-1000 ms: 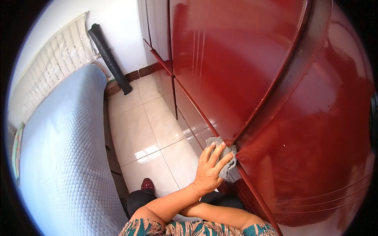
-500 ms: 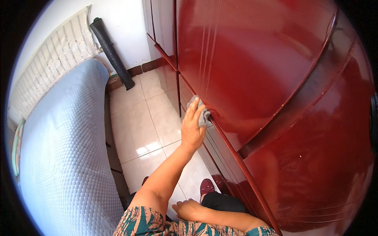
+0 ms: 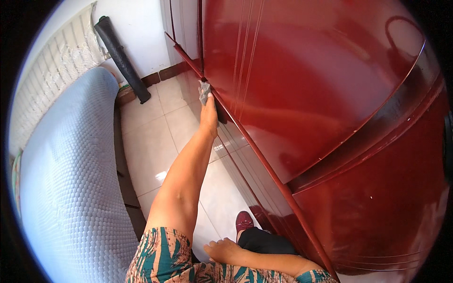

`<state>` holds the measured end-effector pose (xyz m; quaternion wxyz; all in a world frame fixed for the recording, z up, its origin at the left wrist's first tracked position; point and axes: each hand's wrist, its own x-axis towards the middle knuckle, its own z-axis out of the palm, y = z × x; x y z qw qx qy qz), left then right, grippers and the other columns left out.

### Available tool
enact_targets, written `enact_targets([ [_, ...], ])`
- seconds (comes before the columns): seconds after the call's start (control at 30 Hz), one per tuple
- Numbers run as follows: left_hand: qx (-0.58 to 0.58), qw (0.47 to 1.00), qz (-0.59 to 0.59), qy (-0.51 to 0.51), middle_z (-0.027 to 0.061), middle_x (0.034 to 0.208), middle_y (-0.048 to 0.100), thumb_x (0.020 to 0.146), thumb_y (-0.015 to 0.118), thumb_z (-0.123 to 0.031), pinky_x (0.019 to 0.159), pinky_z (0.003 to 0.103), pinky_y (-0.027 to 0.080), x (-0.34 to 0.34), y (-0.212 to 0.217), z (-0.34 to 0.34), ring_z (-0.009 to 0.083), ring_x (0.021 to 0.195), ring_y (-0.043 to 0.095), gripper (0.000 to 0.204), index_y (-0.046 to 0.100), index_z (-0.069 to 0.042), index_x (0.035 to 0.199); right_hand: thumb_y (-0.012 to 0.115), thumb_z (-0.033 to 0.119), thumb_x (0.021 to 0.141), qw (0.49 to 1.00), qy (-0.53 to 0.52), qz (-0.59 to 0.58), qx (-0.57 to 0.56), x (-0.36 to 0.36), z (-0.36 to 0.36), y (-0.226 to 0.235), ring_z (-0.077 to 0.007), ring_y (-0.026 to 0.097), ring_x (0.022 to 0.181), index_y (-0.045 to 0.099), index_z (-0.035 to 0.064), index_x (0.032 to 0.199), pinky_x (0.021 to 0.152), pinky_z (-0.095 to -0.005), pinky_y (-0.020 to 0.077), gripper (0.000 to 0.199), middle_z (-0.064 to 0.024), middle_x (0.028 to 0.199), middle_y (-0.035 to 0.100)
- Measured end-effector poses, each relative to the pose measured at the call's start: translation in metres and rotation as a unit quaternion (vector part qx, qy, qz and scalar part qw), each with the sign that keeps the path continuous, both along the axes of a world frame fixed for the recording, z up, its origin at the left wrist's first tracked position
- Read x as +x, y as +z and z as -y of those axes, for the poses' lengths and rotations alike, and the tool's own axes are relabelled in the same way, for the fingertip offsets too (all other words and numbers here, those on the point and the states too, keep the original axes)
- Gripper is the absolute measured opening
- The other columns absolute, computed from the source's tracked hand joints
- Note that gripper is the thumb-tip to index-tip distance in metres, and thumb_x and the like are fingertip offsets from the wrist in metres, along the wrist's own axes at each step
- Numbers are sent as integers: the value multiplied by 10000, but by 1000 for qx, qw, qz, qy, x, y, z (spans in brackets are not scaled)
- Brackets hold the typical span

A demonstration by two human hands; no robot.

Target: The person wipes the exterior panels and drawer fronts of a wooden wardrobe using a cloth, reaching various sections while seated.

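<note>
Grey cloth [image 3: 204, 91]: bunched at the far reach of the arm, against or just beside the ledge, close below the door seam; which of the two cannot be told.
Left hand [image 3: 209, 115]: closed around the cloth, fingers mostly hidden, so whether they are spread or pressed together cannot be told. Flattening the cloth under the fingers would probably give more even contact.
Red ledge [image 3: 258, 151]: narrow and slanting; light, steady pressure along its length seems best, with a cloth fold tucked into its corner.
Door seam [image 3: 201, 47]: meets the ledge near the cloth; a loose corner could snag there.
Right hand [image 3: 224, 250]: low by the body, fingers loosely curled, nothing visible in them.
Maroon shoe [image 3: 244, 220]: planted near the lower panels [image 3: 250, 174]; with the arm nearly straight, stepping closer would likely steady the pressure.
</note>
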<state>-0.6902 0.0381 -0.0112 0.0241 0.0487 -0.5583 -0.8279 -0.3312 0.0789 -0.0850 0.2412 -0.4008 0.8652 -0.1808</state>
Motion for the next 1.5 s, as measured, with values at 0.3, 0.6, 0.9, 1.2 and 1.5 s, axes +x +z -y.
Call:
enact_targets([
  [0.3, -95, 986, -128, 40, 161, 1519, 84, 965, 387, -369, 1131, 383, 65, 152, -73, -66, 281, 1408, 58, 642, 148, -19, 1447, 445, 181, 854, 1000, -15, 14, -20, -3, -1, 5, -341, 648, 750, 563, 46, 1046, 657, -469, 500, 262, -182, 914, 630],
  [0.6, -183, 976, -107, -50, 218, 1513, -10, 973, 341, -386, 1126, 398, 18, 263, -64, -79, 336, 1407, -22, 677, 76, 19, 1446, 416, 179, 859, 983, 3, 185, -17, 0, 3, 18, -334, 455, 1202, 512, 38, 1241, 984, -415, 375, 419, -191, 1295, 492],
  [0.9, -40, 997, -46, -55, 144, 1450, 251, 931, 370, -533, 1079, 343, 207, 93, -80, -27, 258, 1325, 247, 746, 185, -14, 1434, 502, 180, 831, 998, -1, 51, 41, 1, 4, 17, -338, 626, 800, 527, 35, 1033, 662, -449, 477, 250, -158, 892, 593],
  [1.2, 61, 989, 106, -78, 151, 1401, 387, 911, 368, -583, 1068, 333, 262, 13, -66, 20, 253, 1287, 369, 752, 364, 21, 1359, 535, 190, 805, 998, -32, -40, -27, 7, -2, -6, -307, 609, 719, 508, 26, 1034, 608, -420, 456, 282, -127, 822, 566],
  [1.5, 18, 986, 129, -102, 165, 1273, 500, 887, 348, -647, 945, 352, 391, 100, -86, -22, 255, 1158, 482, 795, 429, 22, 1310, 528, 199, 823, 999, -20, 31, -1, -2, 0, 12, -330, 640, 739, 580, 47, 986, 647, -451, 482, 228, -156, 861, 623],
])
